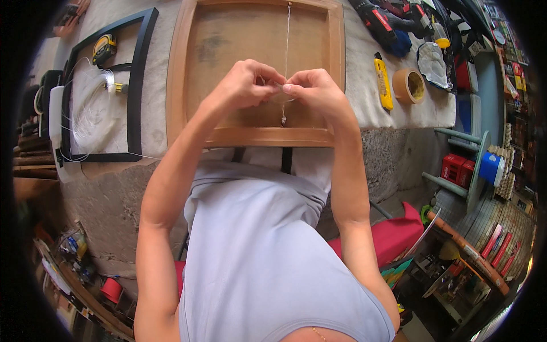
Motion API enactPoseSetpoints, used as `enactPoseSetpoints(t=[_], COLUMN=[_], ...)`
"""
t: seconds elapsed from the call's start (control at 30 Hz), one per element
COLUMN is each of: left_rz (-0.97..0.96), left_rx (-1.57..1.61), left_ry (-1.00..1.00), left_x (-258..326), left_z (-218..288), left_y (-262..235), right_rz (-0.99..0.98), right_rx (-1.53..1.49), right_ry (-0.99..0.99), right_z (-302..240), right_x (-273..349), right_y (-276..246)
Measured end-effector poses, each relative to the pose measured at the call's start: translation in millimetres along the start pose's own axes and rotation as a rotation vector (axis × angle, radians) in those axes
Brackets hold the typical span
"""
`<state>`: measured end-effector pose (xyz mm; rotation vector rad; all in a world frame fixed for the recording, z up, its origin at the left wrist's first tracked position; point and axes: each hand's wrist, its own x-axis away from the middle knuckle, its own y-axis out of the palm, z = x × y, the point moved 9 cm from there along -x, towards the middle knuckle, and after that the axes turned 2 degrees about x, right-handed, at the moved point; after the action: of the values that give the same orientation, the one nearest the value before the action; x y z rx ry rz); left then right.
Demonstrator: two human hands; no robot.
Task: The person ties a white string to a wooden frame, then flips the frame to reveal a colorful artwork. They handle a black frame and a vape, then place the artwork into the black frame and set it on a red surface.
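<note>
A brown wooden picture frame [181, 68] lies back-up on the cloth-covered worktable. A thin clear cord [287, 40] runs from the frame's far rail down to my hands. My left hand [245, 84] and my right hand [314, 91] meet fingertip to fingertip over the frame's near half, both pinching the cord. A short end of cord hangs below the fingers toward the near rail [268, 137].
A black frame [135, 85] lies at the left with a loose coil of clear line [94, 114] and a yellow tape measure [105, 48] inside it. To the right lie a yellow utility knife [383, 80], a roll of brown tape [409, 85] and a power drill [379, 25].
</note>
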<state>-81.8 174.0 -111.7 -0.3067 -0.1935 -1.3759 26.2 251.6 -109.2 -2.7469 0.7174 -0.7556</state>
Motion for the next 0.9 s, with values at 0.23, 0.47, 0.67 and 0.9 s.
enactPoseSetpoints(t=[0.23,0.47,0.67,0.9], left_rz=[0.220,0.273,0.388,0.446], left_rx=[-0.192,-0.289,-0.093,-0.076], left_ry=[0.507,0.563,0.438,0.519], left_x=[18.3,22.3,16.1,24.2], left_z=[28.1,35.7,22.7,27.3], left_y=[-1.3,0.0,-16.7,-21.0], right_rz=[-0.083,-0.070,-0.015,0.198], right_rx=[-0.106,-0.196,-0.139,0.193], right_ry=[0.073,0.107,-0.041,-0.058], right_z=[-1.1,-1.3,-4.1,-22.8], right_x=[7.2,10.7,10.7,13.5], right_y=[4.6,5.8,4.6,4.8])
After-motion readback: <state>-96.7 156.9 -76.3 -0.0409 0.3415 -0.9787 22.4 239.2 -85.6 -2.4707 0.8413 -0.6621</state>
